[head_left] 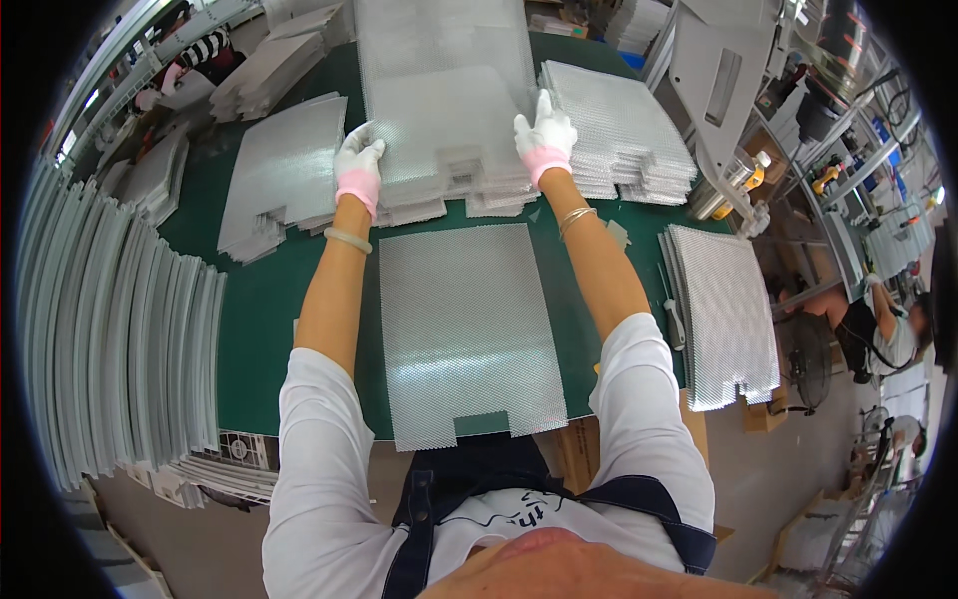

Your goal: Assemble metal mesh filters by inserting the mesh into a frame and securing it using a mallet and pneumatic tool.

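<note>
A: Now, both arms are stretched out across the green bench (269, 299), and each gloved hand sits on an outer edge of the middle stack of metal mesh sheets (449, 130).

B: The left hand (357, 165) at the stack's left edge, the right hand (544, 140) at its right edge. Matching grips, which makes sense: a wide, floppy sheet sags if you take it from one side only.

A: And the fingers (359, 140)? They look curled over the edge of the top sheets, thumbs below, pinching mesh. Not spread wide.

B: Agreed, closed onto the top of the stack, though how many sheets they have, I cannot tell.

A: Nearer the body, a single mesh sheet (464, 334) lies flat, its notched edge hanging just over the bench's near rim. It lies apart from the piles, square to the person.

B: The notches all face the same way in the stacks too, so the pile stays aligned.

A: More piles all round: one stack of mesh (284, 175) to the left, another (619, 135) to the right touching the middle one, and a tilted pile (723, 314) at the bench's right end.

B: On the far left, long grey metal strips (130, 339) are ranked side by side. White gloves with pink cuffs guard against the sharp mesh edges, I'd judge.
</note>
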